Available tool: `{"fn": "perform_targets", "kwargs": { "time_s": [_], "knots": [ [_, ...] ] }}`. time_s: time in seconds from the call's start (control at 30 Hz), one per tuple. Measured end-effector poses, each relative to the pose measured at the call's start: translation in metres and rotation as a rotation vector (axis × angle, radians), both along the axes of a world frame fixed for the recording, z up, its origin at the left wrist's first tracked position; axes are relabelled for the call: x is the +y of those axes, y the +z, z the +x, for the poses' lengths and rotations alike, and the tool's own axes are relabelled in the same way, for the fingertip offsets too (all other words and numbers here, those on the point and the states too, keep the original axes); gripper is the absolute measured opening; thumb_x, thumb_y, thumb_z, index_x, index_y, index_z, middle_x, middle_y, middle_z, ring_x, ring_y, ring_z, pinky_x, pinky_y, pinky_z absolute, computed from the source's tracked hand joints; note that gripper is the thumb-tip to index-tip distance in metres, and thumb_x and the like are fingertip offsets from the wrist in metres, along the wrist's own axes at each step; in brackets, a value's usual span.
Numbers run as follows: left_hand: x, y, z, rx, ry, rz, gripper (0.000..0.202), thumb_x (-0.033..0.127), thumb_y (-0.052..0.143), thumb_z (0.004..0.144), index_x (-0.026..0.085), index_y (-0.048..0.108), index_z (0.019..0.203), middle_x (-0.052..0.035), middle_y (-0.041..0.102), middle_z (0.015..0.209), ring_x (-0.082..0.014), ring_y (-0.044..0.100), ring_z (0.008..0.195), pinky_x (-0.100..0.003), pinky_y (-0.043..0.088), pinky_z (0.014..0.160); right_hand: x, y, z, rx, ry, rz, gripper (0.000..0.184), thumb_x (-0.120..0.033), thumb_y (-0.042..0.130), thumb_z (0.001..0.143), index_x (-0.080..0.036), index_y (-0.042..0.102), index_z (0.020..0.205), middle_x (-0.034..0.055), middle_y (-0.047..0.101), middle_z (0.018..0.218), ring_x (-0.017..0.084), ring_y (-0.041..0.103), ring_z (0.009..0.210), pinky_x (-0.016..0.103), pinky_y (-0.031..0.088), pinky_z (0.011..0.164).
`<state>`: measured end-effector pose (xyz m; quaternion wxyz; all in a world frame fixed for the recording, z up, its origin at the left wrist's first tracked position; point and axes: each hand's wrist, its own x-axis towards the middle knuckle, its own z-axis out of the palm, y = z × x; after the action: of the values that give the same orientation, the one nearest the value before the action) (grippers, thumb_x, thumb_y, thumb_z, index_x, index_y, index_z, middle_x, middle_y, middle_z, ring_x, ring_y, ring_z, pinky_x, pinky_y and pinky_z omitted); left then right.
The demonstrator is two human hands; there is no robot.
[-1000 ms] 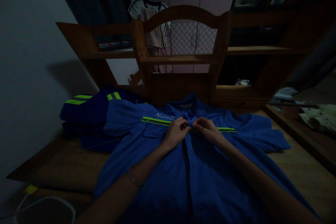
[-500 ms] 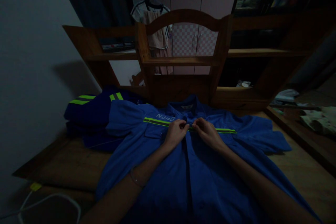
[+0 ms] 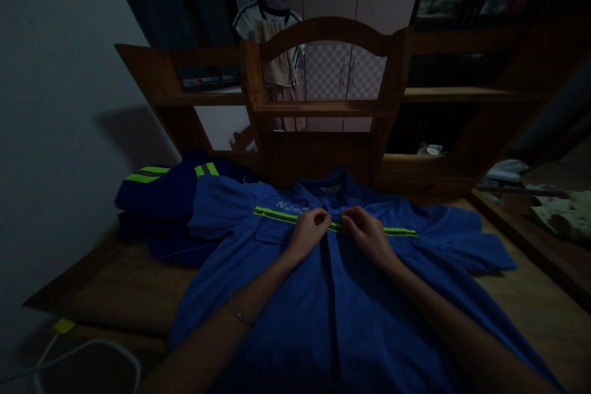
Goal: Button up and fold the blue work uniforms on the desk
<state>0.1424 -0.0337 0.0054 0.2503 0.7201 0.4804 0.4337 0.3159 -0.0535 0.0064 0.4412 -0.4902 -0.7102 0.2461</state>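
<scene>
A blue short-sleeved work shirt (image 3: 286, 295) lies spread face up, its collar toward the shelf. A yellow-green reflective stripe (image 3: 401, 232) crosses its chest, with pale letters above it on the left. My left hand (image 3: 310, 231) pinches the edge of the shirt's front opening at the stripe, just below the collar. Close beside it, my right hand (image 3: 367, 234) has its thumb and fingers pressed together on the other front edge. A narrow gap separates the hands. Any button between the fingertips is too small and dark to make out.
The shirt rests on a wooden desk (image 3: 133, 295) backed by a wooden shelf unit (image 3: 323, 109). Dark blue clothing with reflective bands (image 3: 157, 209) is heaped at the left, partly against the shirt's sleeve. A white cable (image 3: 92, 345) loops at the lower left. Clothes hang behind the shelf.
The dark fold of cloth raised between my fingertips has lowered, and more of the stripe shows between my hands. Both hands stay at the same place on the shirt front.
</scene>
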Motion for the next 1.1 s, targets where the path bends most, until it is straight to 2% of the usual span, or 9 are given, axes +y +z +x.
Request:
{"fn": "perform_targets", "kwargs": {
  "time_s": [0.23,0.33,0.47,0.57,0.63,0.73,0.83,0.93,1.1],
  "knots": [
    [0.009,-0.011,-0.004,-0.070,-0.039,-0.104,0.019,0.026,0.053,0.081,0.014,0.067,0.081,-0.0015,0.067,0.074,-0.0137,0.062,0.069,-0.021,0.044,0.062,0.001,-0.002,0.004,-0.073,-0.064,0.047,0.018,-0.032,0.050,0.088,-0.021,0.061,0.097,0.0032,0.066,0.093,0.015,0.063,0.078,0.027,0.048,0.071],
    [0.010,-0.013,-0.004,-0.072,-0.043,-0.136,0.018,0.025,0.053,0.081,0.013,0.067,0.082,-0.0012,0.066,0.073,-0.0134,0.061,0.067,-0.021,0.043,0.060,0.004,-0.007,0.005,-0.179,-0.062,0.076,0.023,-0.033,0.053,0.087,-0.021,0.064,0.103,0.0056,0.064,0.105,0.018,0.061,0.094,0.030,0.047,0.083],
    [0.009,-0.011,-0.002,-0.015,0.006,-0.098,0.016,0.022,0.054,0.080,0.014,0.067,0.083,-0.0022,0.067,0.076,-0.0139,0.062,0.072,-0.023,0.045,0.066,0.009,-0.019,0.006,-0.447,-0.046,0.104,0.047,-0.045,0.049,0.089,-0.022,0.054,0.129,0.0117,0.050,0.132,0.025,0.043,0.125,0.040,0.033,0.105],
    [0.004,-0.008,0.002,0.048,0.024,-0.079,0.017,0.028,0.056,0.081,0.014,0.066,0.086,-0.0037,0.067,0.079,-0.0150,0.062,0.075,-0.025,0.047,0.071,0.012,-0.026,0.008,-0.668,-0.080,0.093,0.061,-0.057,0.040,0.089,-0.026,0.038,0.142,0.0127,0.043,0.140,0.030,0.024,0.138,0.051,0.019,0.110],
    [0.001,-0.008,0.004,0.079,0.023,-0.036,0.024,0.033,0.054,0.085,0.015,0.064,0.097,-0.0057,0.066,0.090,-0.0155,0.062,0.080,-0.026,0.048,0.075,0.013,-0.028,0.010,-0.754,-0.115,0.098,0.063,-0.061,0.033,0.090,-0.029,0.032,0.144,0.0114,0.039,0.143,0.030,0.014,0.141,0.054,0.014,0.110],
    [0.001,-0.012,0.003,0.220,0.050,0.102,0.030,0.026,0.045,0.089,0.019,0.059,0.115,-0.0101,0.056,0.121,-0.0190,0.056,0.103,-0.033,0.043,0.092,0.017,-0.028,0.016,-0.800,-0.153,0.099,0.062,-0.062,0.026,0.091,-0.032,0.030,0.145,0.0094,0.034,0.147,0.029,0.010,0.142,0.053,0.013,0.110],
    [0.015,-0.018,-0.008,0.472,0.107,0.198,0.035,0.024,0.044,0.089,0.027,0.058,0.120,-0.0061,0.039,0.143,-0.0294,0.035,0.128,-0.049,0.029,0.104,0.024,-0.028,0.023,-0.813,-0.199,0.083,0.061,-0.064,0.023,0.091,-0.032,0.037,0.141,0.0082,0.027,0.150,0.029,0.012,0.141,0.053,0.014,0.110],
    [0.041,-0.016,-0.024,0.594,0.103,0.148,0.037,0.031,0.041,0.092,0.034,0.052,0.128,-0.0030,0.039,0.144,-0.0327,0.019,0.135,-0.058,0.020,0.104,0.032,-0.029,0.028,-0.843,-0.232,0.059,0.062,-0.062,0.022,0.091,-0.025,0.051,0.131,0.0104,0.027,0.150,0.030,0.013,0.141,0.053,0.013,0.110],
    [0.080,0.005,-0.044,0.627,-0.048,0.036,0.030,0.039,0.065,0.078,0.031,0.065,0.107,-0.0045,0.054,0.120,-0.0276,0.035,0.122,-0.044,0.029,0.101,0.035,-0.027,0.032,-0.868,-0.233,0.043,0.058,-0.058,0.023,0.092,-0.022,0.053,0.126,0.0104,0.025,0.151,0.028,0.012,0.141,0.052,0.013,0.110]
  ]
}}
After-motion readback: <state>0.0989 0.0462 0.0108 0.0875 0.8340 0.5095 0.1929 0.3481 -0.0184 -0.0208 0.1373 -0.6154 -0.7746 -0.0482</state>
